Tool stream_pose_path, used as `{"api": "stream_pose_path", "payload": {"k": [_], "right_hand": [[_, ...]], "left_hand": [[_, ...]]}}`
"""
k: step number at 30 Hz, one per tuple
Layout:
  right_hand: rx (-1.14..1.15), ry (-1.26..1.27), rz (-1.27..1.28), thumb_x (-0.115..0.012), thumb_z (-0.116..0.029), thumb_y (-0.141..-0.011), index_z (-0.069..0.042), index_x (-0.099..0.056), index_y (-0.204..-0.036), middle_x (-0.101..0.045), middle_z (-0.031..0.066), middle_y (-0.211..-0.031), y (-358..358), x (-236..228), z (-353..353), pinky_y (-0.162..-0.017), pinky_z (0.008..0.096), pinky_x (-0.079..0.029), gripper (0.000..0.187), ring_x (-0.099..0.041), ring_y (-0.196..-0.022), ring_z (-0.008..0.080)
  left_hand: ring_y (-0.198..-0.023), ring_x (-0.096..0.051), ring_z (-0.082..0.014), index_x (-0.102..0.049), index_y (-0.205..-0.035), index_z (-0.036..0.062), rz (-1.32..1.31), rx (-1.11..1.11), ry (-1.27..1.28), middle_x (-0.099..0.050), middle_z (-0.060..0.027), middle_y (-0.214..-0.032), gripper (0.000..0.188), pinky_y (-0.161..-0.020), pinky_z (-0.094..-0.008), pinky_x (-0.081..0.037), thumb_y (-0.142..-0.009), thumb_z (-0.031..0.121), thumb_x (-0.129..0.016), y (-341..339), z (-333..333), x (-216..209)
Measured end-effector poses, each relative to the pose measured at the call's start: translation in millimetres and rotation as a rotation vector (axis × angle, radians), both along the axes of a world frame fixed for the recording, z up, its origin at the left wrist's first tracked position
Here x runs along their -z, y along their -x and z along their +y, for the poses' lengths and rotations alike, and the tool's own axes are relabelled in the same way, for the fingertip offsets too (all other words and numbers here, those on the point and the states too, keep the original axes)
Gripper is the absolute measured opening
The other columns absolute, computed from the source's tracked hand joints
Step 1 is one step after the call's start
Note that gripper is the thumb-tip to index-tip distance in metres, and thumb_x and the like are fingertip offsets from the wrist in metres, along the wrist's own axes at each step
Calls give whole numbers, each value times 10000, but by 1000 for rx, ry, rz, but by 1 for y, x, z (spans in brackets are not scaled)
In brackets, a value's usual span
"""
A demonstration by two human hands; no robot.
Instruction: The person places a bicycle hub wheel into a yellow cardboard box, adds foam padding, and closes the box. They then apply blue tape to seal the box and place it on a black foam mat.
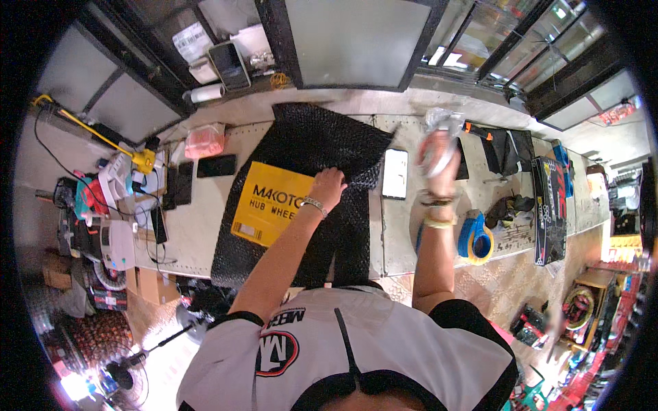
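A large black bubble-wrap sheet [322,147] lies across the pale worktable [205,226], folded over a yellow box [264,205]. My left hand [329,186] presses down on a fold of the black sheet, right beside the yellow box. My right hand [439,154] is raised above the table and grips a clear roll of tape [442,127]. A phone with a lit white screen [395,173] lies between my two hands.
A blue tape dispenser [476,236] sits near the table's front edge on the right. Black pouches [507,147] and a long black box [548,209] lie further right. Dark phones [216,166], a pink bag [204,142], cables and a yellow tool [140,159] crowd the left.
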State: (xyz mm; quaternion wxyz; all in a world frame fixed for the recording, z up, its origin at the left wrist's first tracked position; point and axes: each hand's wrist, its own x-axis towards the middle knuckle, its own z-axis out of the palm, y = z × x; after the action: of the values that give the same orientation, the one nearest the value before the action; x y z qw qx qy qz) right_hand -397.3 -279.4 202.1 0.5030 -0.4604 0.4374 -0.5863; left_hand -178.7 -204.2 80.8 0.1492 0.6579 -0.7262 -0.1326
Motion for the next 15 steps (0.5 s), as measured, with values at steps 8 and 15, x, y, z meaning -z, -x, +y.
{"api": "stream_pose_path", "payload": {"k": [8, 15], "right_hand": [[150, -405, 1554, -528, -604, -821, -75, -635, -1045, -637, 205, -1072, 164, 143, 12, -814, 498, -477, 584, -605, -980, 398], [-228, 279, 2043, -577, -482, -849, -76, -600, -1127, -655, 175, -908, 222, 228, -5, -738, 533, -463, 493, -608, -834, 381]], "left_hand": [[-1103, -499, -362, -553, -1127, 30, 133, 220, 156, -526, -174, -1228, 353, -926, -447, -428, -777, 73, -565, 59, 81, 25], [-860, -594, -302, -568, -901, 46, 640, 409, -217, -612, -129, -909, 196, -768, -401, -458, -766, 134, -680, 30, 177, 46]]}}
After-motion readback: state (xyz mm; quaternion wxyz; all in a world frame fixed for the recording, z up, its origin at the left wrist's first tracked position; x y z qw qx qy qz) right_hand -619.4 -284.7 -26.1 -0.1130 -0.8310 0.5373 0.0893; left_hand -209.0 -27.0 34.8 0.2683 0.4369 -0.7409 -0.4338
